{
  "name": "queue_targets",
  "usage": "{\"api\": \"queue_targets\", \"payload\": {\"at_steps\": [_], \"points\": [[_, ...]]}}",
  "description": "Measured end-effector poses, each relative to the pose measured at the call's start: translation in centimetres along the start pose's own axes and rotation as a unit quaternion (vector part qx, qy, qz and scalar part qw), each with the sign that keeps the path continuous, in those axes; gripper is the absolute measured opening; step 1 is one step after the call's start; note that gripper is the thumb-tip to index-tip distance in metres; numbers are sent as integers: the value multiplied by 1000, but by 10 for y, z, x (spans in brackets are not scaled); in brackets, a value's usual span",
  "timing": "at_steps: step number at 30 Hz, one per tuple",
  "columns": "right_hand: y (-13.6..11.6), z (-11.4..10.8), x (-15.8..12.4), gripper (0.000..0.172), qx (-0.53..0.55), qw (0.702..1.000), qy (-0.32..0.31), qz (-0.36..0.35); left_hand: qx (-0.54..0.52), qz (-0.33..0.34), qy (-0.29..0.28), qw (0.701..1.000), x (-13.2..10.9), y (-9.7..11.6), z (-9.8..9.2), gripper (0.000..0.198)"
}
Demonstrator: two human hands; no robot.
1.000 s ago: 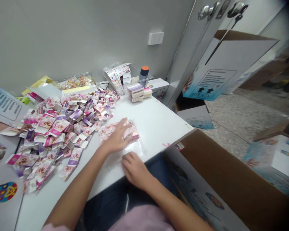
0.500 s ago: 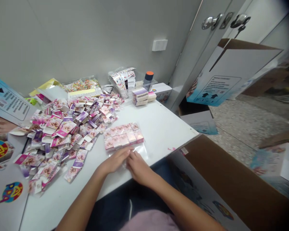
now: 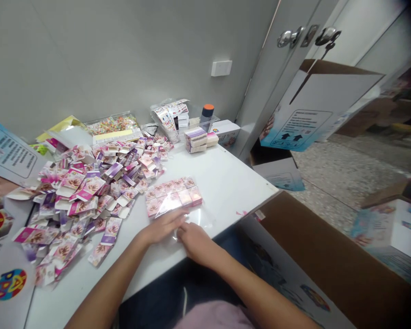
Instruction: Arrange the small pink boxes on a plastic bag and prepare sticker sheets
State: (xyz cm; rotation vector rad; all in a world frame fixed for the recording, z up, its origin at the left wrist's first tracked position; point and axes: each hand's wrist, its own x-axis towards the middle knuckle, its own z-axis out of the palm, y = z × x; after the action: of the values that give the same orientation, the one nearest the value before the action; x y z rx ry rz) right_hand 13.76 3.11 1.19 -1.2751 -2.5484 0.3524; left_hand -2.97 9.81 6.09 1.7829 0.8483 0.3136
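Note:
Two rows of small pink printed boxes [image 3: 173, 194] lie flat inside a clear plastic bag [image 3: 200, 216] on the white table. My left hand [image 3: 162, 227] rests on the bag's near end, its fingers stretched out and touching the film. Close beside its fingertips, my right hand [image 3: 193, 241] is closed, with its fingers pinching the near edge of the bag. The right thumb and the exact bit of film it grips are partly hidden. To the left, a large heap of small pink and purple cartons [image 3: 92, 187] spreads over the table.
At the back stand a clear tray of printed stickers [image 3: 171, 114], an orange-capped bottle [image 3: 207, 113], stacked small boxes [image 3: 196, 139] and a bag of colourful beads [image 3: 113, 122]. A large open cardboard box [image 3: 308, 237] stands against the table's right edge.
The whole view has shifted slightly. My right hand has drawn a little down and away from the left fingertips, with the film between them. The boxes stay in place in the bag.

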Motion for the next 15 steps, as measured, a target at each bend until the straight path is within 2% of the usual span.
{"api": "queue_targets", "payload": {"at_steps": [5, 10, 12, 15], "points": [[1, 2, -5, 27, -32, 999, -32, -24, 18, -18, -14, 1000, 1, -2, 0, 54], [-10, -14, -22, 21, -45, 995, -57, -65, 35, -28, -23, 999, 7, 4, -1, 55], [-16, -20, -42, 18, -48, 992, -64, -97, 38, -33, -20, 999, 10, 6, -3, 54], [-8, -14, -95, 19, -31, 992, -52, -108, 48, -40, -18, 998, 13, 6, -7, 55]]}}
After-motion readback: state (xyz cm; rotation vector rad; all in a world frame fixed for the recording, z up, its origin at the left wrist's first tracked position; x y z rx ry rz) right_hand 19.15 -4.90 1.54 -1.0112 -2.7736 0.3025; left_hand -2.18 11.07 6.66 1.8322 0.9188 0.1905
